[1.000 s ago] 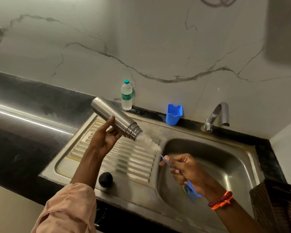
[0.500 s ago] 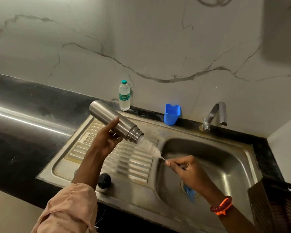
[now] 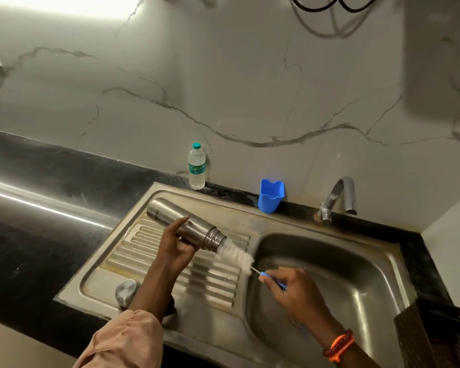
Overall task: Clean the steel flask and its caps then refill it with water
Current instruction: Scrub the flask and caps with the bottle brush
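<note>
My left hand (image 3: 176, 248) grips the steel flask (image 3: 185, 224) around its body, holding it tilted over the drainboard with its threaded mouth pointing right and down. The white bristles of a bottle brush (image 3: 236, 254) stick out of the mouth. My right hand (image 3: 290, 290) holds the brush by its thin blue handle, over the left part of the sink basin (image 3: 351, 274). A steel cap (image 3: 125, 290) lies on the drainboard's front edge, just left of my left forearm. A dark cap beside it is mostly hidden by that arm.
A small plastic water bottle (image 3: 196, 167) stands on the black counter behind the drainboard (image 3: 149, 251). A blue cup (image 3: 271, 195) sits by the wall, with the tap (image 3: 339, 198) to its right. A dark crate (image 3: 441, 335) is at the lower right.
The flask and both hands have sunk lower over the drainboard. More of the brush bristles show outside the flask mouth. My left arm now covers the dark cap, and the steel cap shows.
</note>
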